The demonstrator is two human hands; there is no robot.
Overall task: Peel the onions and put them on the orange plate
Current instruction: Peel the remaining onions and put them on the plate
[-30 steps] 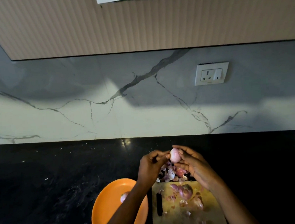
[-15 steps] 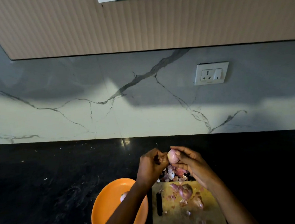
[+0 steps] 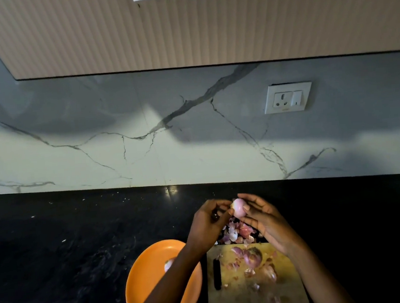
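Pale pink and nearly bare, the onion [image 3: 238, 207] sits up off the counter, caught between both hands above the far edge of the chopping board [image 3: 288, 288]. The right hand [image 3: 265, 220] cups it from the right side, fingers curled round it with the fingertips pressed on its skin. The left hand [image 3: 206, 225] comes in from the other side, its thumb and forefinger pinching at the onion's left edge; something small and dark shows in the fold of that hand, though I cannot tell what it is.

Directly below the hands lies a heap of peels [image 3: 236, 234], pink and white, on the black counter [image 3: 57, 248] just beyond the board. On the wooden board itself lie more scraps of skin and an unpeeled reddish onion [image 3: 253, 258], with another piece [image 3: 267, 274] nearer the front. A dark slot runs along the board's left side.

Just left of the board sits the orange plate [image 3: 143, 284], partly crossed by the left forearm. A peeled onion [image 3: 168, 265] rests on it, half hidden behind that arm.

Behind the counter rises a white marble backsplash [image 3: 145, 144] with grey veins, carrying a wall socket [image 3: 287, 97] toward the right. A ribbed beige cabinet [image 3: 183, 27] hangs above.
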